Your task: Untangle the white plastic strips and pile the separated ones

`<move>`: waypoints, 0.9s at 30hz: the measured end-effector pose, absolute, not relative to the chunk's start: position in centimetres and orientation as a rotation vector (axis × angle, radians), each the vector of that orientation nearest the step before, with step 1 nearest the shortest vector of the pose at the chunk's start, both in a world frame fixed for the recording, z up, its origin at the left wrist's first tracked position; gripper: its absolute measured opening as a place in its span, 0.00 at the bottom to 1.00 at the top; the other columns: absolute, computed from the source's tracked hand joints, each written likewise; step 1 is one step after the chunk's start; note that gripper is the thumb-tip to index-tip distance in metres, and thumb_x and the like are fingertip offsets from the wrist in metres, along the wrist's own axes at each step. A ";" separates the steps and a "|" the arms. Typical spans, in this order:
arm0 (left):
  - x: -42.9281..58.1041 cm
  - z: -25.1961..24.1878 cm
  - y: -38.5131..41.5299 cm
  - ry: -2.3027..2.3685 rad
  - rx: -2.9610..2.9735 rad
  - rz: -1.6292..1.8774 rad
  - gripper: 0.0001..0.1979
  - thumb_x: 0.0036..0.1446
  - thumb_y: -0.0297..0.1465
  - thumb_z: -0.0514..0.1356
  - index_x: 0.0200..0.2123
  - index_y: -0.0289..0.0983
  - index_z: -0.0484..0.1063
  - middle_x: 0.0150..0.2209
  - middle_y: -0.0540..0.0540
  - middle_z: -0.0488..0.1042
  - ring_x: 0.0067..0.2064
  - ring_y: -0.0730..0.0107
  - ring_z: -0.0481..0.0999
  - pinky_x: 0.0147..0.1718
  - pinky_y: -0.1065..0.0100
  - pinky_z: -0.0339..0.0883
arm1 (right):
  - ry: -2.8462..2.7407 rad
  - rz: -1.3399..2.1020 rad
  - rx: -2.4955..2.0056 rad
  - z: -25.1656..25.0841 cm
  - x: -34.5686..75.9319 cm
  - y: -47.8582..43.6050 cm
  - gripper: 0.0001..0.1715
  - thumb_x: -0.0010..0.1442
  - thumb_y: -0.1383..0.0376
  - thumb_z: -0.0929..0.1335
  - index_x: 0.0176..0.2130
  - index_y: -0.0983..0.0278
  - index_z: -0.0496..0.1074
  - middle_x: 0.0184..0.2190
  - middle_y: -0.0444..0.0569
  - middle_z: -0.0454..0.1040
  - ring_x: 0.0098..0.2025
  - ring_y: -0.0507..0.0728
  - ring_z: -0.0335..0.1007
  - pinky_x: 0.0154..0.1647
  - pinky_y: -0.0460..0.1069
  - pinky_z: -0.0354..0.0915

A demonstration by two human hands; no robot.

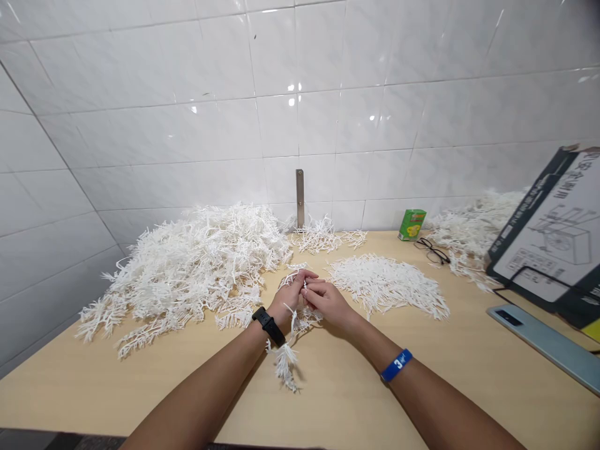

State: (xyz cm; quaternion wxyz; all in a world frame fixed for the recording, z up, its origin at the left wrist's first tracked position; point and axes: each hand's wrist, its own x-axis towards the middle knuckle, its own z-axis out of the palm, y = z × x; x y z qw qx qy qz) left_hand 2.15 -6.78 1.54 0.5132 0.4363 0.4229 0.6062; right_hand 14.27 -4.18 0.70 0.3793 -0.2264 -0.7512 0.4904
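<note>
My left hand (pixel 287 295), with a black watch at the wrist, is closed on a white branched plastic sprig (pixel 285 362) whose feathery end hangs down towards me. My right hand (pixel 328 301) meets it at the fingertips, thumb and forefinger pinched on a thin part of the same sprig. What exactly lies between the right fingertips is mostly hidden. To the left rises a big tangled heap of white sprigs (pixel 201 262). Just right of my hands spreads a flatter pile of small white pieces (pixel 387 284). A smaller cluster of white bits (pixel 319 236) lies behind them.
An upright metal strip (pixel 300 199) stands by the tiled wall. Towards the right are a small green box (pixel 412 225), eyeglasses (pixel 432 251), another white pile (pixel 478 225), a large printed carton (pixel 553 237) and a pale blue phone (pixel 544 340) on the wooden table (pixel 347 400).
</note>
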 end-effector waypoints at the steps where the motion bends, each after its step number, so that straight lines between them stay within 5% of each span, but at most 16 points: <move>1: 1.9 1.6 -6.6 1.037 1.017 1.512 0.24 0.56 0.53 0.56 0.40 0.38 0.72 0.24 0.51 0.70 0.29 0.70 0.73 0.36 0.66 0.68 | -1.970 1.261 -0.549 0.8 14.2 -4.6 0.21 0.59 0.62 0.64 0.17 0.63 0.58 0.19 0.42 0.58 0.24 0.50 0.53 0.27 0.48 0.50; 4: 0.7 1.7 -6.1 1.076 0.984 1.595 0.24 0.57 0.53 0.55 0.40 0.38 0.72 0.15 0.58 0.56 0.22 0.76 0.65 0.38 0.67 0.68 | -2.119 1.216 -0.498 1.1 14.2 -5.7 0.20 0.60 0.63 0.63 0.18 0.64 0.58 0.19 0.40 0.56 0.24 0.49 0.50 0.27 0.47 0.49; 9: -0.2 2.1 -5.7 1.183 1.068 1.511 0.24 0.57 0.51 0.56 0.35 0.35 0.76 0.22 0.49 0.69 0.26 0.73 0.68 0.31 0.69 0.64 | -1.895 0.942 -0.812 1.3 15.7 -3.8 0.19 0.65 0.56 0.60 0.27 0.63 0.68 0.21 0.42 0.63 0.25 0.52 0.57 0.27 0.48 0.53; 15: 0.1 2.4 -6.0 1.217 1.269 1.353 0.21 0.58 0.45 0.54 0.25 0.35 0.75 0.18 0.48 0.67 0.24 0.72 0.66 0.31 0.68 0.63 | -1.938 0.485 -1.191 0.8 18.2 0.5 0.20 0.60 0.71 0.60 0.47 0.65 0.76 0.39 0.56 0.76 0.44 0.60 0.69 0.45 0.53 0.61; 20: -0.2 2.8 -6.3 1.126 1.381 1.181 0.25 0.57 0.44 0.53 0.12 0.39 0.63 0.10 0.54 0.48 0.18 0.74 0.56 0.33 0.66 0.64 | -1.797 0.913 -0.878 1.4 16.8 -1.2 0.20 0.64 0.60 0.61 0.50 0.62 0.74 0.50 0.54 0.74 0.52 0.59 0.68 0.52 0.53 0.63; 24: -0.2 3.3 -6.7 1.054 1.417 0.977 0.28 0.56 0.49 0.54 0.10 0.40 0.55 0.11 0.53 0.49 0.19 0.74 0.55 0.30 0.65 0.63 | -1.781 1.245 -0.678 1.7 15.8 -2.8 0.23 0.62 0.52 0.65 0.52 0.61 0.73 0.53 0.53 0.73 0.54 0.59 0.67 0.52 0.53 0.63; 27: -0.3 3.6 -6.9 1.076 1.465 0.885 0.27 0.55 0.49 0.55 0.12 0.39 0.59 0.12 0.53 0.52 0.18 0.75 0.53 0.25 0.65 0.58 | -1.747 1.358 -0.636 1.7 15.7 -2.9 0.22 0.59 0.51 0.68 0.47 0.62 0.73 0.45 0.51 0.76 0.46 0.57 0.70 0.46 0.52 0.65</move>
